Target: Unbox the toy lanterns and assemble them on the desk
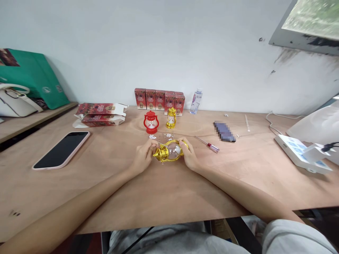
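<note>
A gold toy lantern [173,151] with a clear globe lies on its side between my hands, its pointed top toward the left. My right hand [189,157] grips it at the base end, thumb and fingers closed around it. At the top end my left hand [144,156] is closed in a pinch on what looks like the lantern's thin wire handle [162,144]. Just beyond stand a red lantern [151,122] and another gold lantern [171,118], both upright. Small white pieces [152,137] and bent wires lie in front of them.
A screwdriver [212,146] and a pixelated phone [224,132] lie to the right, near a power strip [302,153]. Red boxes [155,99] and a bottle [196,101] line the wall. On the left are opened packaging [102,114] and a phone [62,150].
</note>
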A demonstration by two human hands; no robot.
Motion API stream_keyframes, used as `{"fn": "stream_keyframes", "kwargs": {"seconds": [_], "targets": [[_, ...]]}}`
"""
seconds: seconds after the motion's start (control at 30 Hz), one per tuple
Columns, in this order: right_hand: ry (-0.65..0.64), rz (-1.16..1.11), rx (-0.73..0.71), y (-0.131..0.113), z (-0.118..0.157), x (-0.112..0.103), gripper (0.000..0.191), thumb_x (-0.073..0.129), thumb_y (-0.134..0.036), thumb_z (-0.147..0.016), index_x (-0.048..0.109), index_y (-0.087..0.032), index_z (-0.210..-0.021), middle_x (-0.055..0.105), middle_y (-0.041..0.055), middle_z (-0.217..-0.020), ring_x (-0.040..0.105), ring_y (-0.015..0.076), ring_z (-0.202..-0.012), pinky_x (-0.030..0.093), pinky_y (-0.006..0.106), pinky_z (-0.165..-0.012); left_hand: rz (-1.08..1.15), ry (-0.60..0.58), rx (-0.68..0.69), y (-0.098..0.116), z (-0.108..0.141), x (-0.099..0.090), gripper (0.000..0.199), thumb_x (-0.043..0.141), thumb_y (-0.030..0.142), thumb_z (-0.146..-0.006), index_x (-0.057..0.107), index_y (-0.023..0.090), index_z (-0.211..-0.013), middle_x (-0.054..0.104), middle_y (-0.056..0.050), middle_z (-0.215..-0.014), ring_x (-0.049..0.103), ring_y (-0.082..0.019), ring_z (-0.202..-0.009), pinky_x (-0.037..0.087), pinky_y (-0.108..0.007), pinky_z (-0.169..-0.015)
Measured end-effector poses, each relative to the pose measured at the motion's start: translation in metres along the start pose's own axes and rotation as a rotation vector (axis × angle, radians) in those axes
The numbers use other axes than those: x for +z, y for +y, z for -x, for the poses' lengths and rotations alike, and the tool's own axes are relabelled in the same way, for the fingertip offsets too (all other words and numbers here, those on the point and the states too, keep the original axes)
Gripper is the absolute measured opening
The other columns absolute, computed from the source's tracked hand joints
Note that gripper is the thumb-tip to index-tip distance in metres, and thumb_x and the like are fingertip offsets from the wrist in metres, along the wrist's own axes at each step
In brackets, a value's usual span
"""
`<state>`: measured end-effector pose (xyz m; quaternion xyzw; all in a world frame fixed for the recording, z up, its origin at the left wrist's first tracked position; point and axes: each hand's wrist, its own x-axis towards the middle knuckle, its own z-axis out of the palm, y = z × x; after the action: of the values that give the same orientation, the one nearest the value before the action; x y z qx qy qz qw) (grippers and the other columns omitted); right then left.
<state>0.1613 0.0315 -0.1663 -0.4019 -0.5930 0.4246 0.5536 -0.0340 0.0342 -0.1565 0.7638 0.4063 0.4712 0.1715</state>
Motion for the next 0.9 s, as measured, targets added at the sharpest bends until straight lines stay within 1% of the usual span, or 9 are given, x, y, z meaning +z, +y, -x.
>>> {"fn": "stream_keyframes", "kwargs": {"seconds": [0.1,0.2,0.27,0.33,0.47,0.6,0.67,0.77,0.9], "targets": [[-0.007,0.019,0.007,0.001,0.000,0.000,0.029,0.048,-0.053,-0.085,0.049,-0.024,-0.081,0.046,-0.0032,-0.073,0.042,0.0135,-0.069,0.038,0.024,-0.065,0.130,0.022,-0.162,-0.002,0.002,0.006,0.029,0.037,0.042,-0.092,0.049,0.020,-0.078,0.040,0.007,-0.051,0.038,-0.007,-0.035,0.029,-0.017,-0.037],[0.001,-0.014,0.051,0.003,-0.001,0.001,0.030,0.051,-0.054,-0.083,0.050,-0.024,-0.081,0.046,-0.0037,-0.072,0.043,0.0129,-0.067,0.039,0.024,-0.062,0.321,0.025,-0.323,-0.004,0.002,0.012,0.032,0.038,0.049,-0.091,0.049,0.020,-0.085,0.038,0.010,-0.049,0.034,-0.006,-0.027,0.023,-0.017,-0.029],[0.048,-0.043,0.077,0.006,-0.004,0.001,0.030,0.052,-0.054,-0.081,0.049,-0.024,-0.078,0.047,-0.0038,-0.071,0.044,0.0127,-0.065,0.039,0.024,-0.059,0.414,0.040,-0.363,-0.006,0.001,0.014,0.033,0.041,0.051,-0.089,0.049,0.020,-0.089,0.038,0.011,-0.049,0.033,-0.005,-0.027,0.024,-0.016,-0.027],[0.159,-0.087,0.108,0.013,-0.011,-0.002,0.030,0.053,-0.054,-0.079,0.047,-0.024,-0.076,0.048,-0.0037,-0.070,0.045,0.0129,-0.063,0.039,0.024,-0.055,0.423,0.057,-0.346,-0.008,-0.002,0.016,0.032,0.042,0.051,-0.089,0.047,0.019,-0.091,0.041,0.011,-0.051,0.035,-0.005,-0.029,0.028,-0.015,-0.028],[0.455,-0.157,0.147,0.029,-0.034,-0.023,0.032,0.052,-0.055,-0.076,0.042,-0.025,-0.075,0.048,-0.0040,-0.071,0.047,0.0132,-0.062,0.038,0.024,-0.049,0.270,0.071,-0.255,-0.014,-0.011,0.026,0.023,0.033,0.040,-0.093,0.043,0.019,-0.094,0.047,0.009,-0.055,0.039,-0.005,-0.031,0.032,-0.015,-0.031],[0.641,-0.157,0.127,0.039,-0.059,-0.056,0.030,0.047,-0.054,-0.078,0.038,-0.025,-0.077,0.047,-0.0048,-0.073,0.048,0.0121,-0.065,0.038,0.022,-0.050,0.089,0.025,-0.112,-0.017,-0.034,0.048,0.017,0.033,0.030,-0.094,0.043,0.019,-0.101,0.054,0.006,-0.058,0.051,-0.009,-0.041,0.036,-0.017,-0.040],[0.714,-0.151,0.118,0.041,-0.067,-0.072,0.025,0.044,-0.049,-0.079,0.038,-0.025,-0.077,0.047,-0.0050,-0.073,0.048,0.0115,-0.065,0.038,0.021,-0.051,-0.037,-0.039,0.008,-0.016,-0.052,0.060,0.013,0.041,0.025,-0.090,0.048,0.019,-0.099,0.058,0.003,-0.060,0.056,-0.012,-0.050,0.038,-0.019,-0.048],[0.790,-0.140,0.113,0.043,-0.074,-0.089,0.018,0.043,-0.042,-0.080,0.039,-0.024,-0.079,0.047,-0.0049,-0.074,0.048,0.0109,-0.064,0.038,0.021,-0.051,-0.212,-0.202,0.218,-0.010,-0.082,0.076,0.014,0.052,0.015,-0.082,0.054,0.018,-0.095,0.064,-0.003,-0.068,0.061,-0.016,-0.062,0.036,-0.023,-0.055],[0.837,-0.130,0.108,0.048,-0.079,-0.098,0.016,0.042,-0.040,-0.080,0.040,-0.024,-0.081,0.047,-0.0046,-0.075,0.048,0.0103,-0.063,0.039,0.021,-0.052,-0.416,-0.388,0.446,0.000,-0.107,0.099,0.016,0.051,0.009,-0.082,0.056,0.016,-0.094,0.065,-0.008,-0.067,0.059,-0.018,-0.065,0.033,-0.026,-0.058]]}}
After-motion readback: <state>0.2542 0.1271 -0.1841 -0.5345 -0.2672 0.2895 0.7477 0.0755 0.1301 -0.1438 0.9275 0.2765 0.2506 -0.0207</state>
